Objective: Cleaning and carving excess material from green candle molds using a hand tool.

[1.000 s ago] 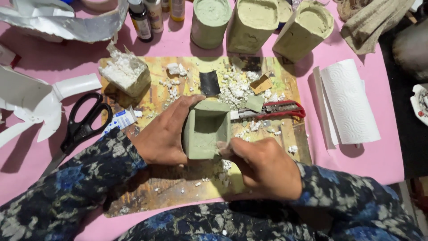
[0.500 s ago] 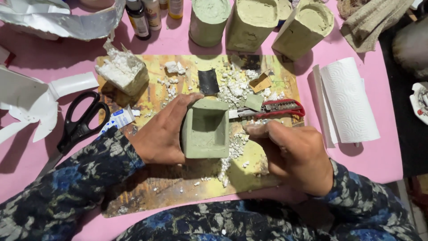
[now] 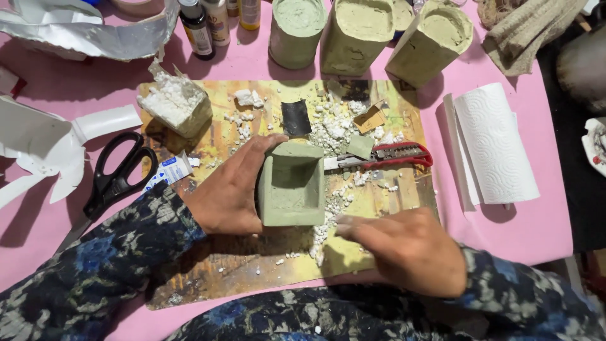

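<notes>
While my right hand (image 3: 410, 249) lies palm-down at the near edge of the mottled yellow-brown board (image 3: 208, 278), fingers loosely together and gripping nothing, my left hand (image 3: 230, 189) wraps the left side of the green block (image 3: 292, 184) — thumb up along its top corner. Block is matte grey-green, squarish, with a rectangular hollow facing up; it sits mid-board. White crumbly bits (image 3: 325, 218) trail from the block toward my right fingertips. Both sleeves dark blue floral. Just right of the block, a red-handled utility knife (image 3: 385, 156) lies flat, touching a small green chip. Left, off the board on the pink table (image 3: 536, 227): black scissors (image 3: 117, 180) and a small white-blue tube (image 3: 169, 172). Right — a white embossed paper towel roll (image 3: 495, 145). Farther back, a torn carton (image 3: 177, 104) heaped with white crumbs, then three tall green moulded blocks (image 3: 356, 35) and small dark bottles (image 3: 197, 28).
</notes>
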